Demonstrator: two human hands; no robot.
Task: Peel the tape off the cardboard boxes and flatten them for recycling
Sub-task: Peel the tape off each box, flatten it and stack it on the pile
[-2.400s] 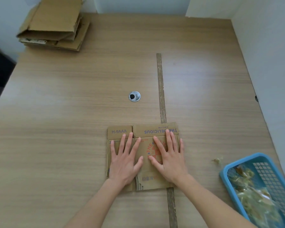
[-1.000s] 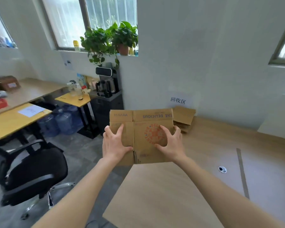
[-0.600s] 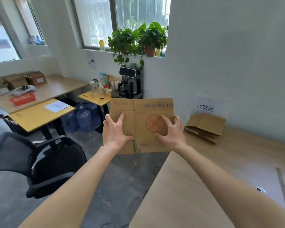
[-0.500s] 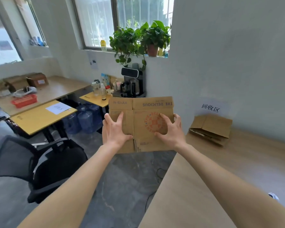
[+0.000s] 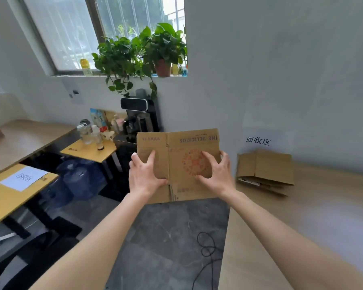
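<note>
Box (image 5: pixel 177 164), flattened, pinched in both grips, left hand (image 5: pixel 144 177) and right hand (image 5: pixel 218 174); next, likely set it on stack (image 5: pixel 264 170) just right of right grip.

I see bright daylight from the barred glass window (image 5: pixel 113 32), slightly blown out. Soft shadows. Wide-angle bending at edges; my forearms and the light wooden tabletop (image 5: pixel 333 216) blur near the frame.
</note>
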